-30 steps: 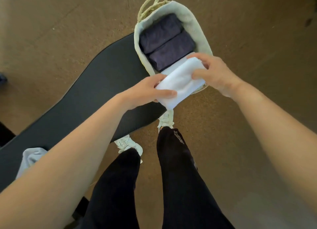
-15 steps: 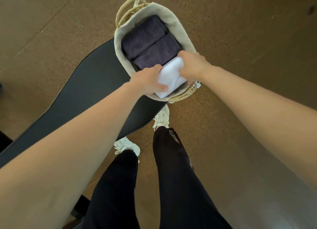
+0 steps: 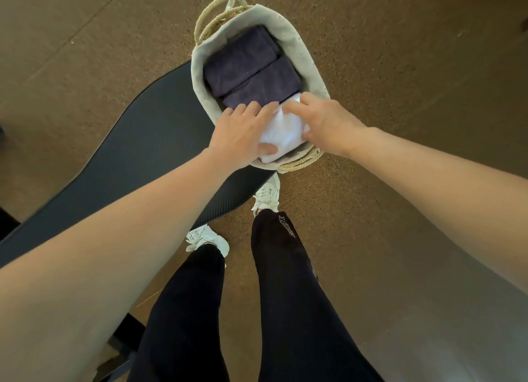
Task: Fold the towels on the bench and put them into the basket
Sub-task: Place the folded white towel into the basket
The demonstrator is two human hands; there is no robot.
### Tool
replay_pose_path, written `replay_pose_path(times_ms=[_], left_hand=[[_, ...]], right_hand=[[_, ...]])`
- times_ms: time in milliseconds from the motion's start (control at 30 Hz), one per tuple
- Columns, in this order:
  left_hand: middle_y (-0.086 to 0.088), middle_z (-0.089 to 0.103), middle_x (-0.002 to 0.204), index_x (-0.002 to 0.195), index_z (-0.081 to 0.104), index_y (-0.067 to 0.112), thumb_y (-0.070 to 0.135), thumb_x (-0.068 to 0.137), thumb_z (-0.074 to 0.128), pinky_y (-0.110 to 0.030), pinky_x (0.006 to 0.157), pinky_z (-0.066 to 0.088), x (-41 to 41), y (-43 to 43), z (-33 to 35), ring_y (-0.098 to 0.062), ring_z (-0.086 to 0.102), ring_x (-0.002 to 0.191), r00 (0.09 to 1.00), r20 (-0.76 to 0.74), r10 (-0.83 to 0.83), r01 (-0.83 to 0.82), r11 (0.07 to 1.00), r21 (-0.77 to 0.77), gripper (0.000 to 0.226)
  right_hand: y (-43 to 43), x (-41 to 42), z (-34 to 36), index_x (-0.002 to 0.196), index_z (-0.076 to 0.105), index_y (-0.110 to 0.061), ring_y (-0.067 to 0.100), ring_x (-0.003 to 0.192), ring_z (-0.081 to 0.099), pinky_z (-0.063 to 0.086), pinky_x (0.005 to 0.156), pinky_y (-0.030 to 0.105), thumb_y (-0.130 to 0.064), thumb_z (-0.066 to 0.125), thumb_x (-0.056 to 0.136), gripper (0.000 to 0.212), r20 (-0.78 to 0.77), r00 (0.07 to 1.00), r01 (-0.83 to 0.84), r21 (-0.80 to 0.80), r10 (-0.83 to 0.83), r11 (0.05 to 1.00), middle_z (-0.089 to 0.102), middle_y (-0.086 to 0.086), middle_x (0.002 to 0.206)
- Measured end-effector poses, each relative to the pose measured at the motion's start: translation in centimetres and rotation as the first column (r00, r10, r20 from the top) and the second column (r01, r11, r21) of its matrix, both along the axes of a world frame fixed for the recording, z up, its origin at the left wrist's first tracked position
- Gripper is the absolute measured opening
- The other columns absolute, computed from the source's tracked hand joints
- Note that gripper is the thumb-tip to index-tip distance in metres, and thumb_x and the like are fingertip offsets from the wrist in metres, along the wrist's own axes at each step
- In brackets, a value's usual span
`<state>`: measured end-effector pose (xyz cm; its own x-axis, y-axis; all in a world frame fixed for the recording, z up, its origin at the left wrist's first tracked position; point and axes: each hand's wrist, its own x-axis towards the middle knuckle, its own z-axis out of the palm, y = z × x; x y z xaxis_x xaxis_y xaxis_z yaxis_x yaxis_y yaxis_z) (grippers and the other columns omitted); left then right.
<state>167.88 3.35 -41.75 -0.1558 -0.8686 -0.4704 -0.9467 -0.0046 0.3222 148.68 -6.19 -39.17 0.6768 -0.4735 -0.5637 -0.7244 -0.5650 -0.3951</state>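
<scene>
Flat-fingered, both hands are pressing the white towel [image 3: 285, 133] down into the near end of the basket [image 3: 297, 44].
Left hand [image 3: 240, 136] and right hand [image 3: 328, 121] are spreading straight fingers over the folded cloth, clasping nothing. It's sitting centre frame, butting against two dark purple towels [image 3: 243, 61] further in. It's looking soft, light and springy, likely wanting to puff open, so pinching the folded edges at both ends seems safest. The basket is perching on the end of the black bench [image 3: 137, 153], which is running down toward lower left.
</scene>
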Motion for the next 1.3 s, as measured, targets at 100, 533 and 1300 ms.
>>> replay_pose_path(times_ms=[100,533,1300], left_hand=[[0.001,0.052,0.140,0.159,0.031,0.036,0.055,0.087,0.071,-0.042,0.094,0.043,1.9,0.9,0.1,-0.026,0.055,0.114,0.986,-0.140,-0.086,0.086,0.996,-0.010,0.084],[0.000,0.067,0.117,0.138,0.058,0.038,0.034,0.079,0.074,-0.043,0.078,0.050,-1.2,0.9,-0.3,-0.030,0.065,0.097,0.998,-0.007,0.061,-0.061,0.998,0.013,0.061],[0.002,0.063,0.132,0.136,0.063,0.023,0.023,0.092,0.072,-0.037,0.093,0.053,3.7,11.1,5.4,-0.020,0.061,0.114,0.838,-0.359,0.411,-0.451,0.892,-0.030,0.044]], right_hand=[[-1.1,1.1,-0.4,0.133,0.044,-0.023,0.037,0.100,0.057,0.050,0.079,0.046,0.001,0.072,0.081,0.064,-0.072,0.997,0.023,0.060,-0.018,0.998,0.049,0.009,0.121],[-1.1,2.9,-1.1,0.127,0.037,-0.011,0.045,0.100,0.059,0.039,0.066,0.043,0.004,0.065,0.084,0.053,-0.219,0.972,-0.104,-0.055,0.089,0.993,0.051,0.020,0.115],[8.4,2.2,5.8,0.120,0.067,-0.014,0.008,0.084,0.057,0.043,0.075,0.006,-0.007,0.073,0.084,0.037,0.261,0.850,0.476,-0.009,-0.457,0.879,0.063,0.002,0.100]])
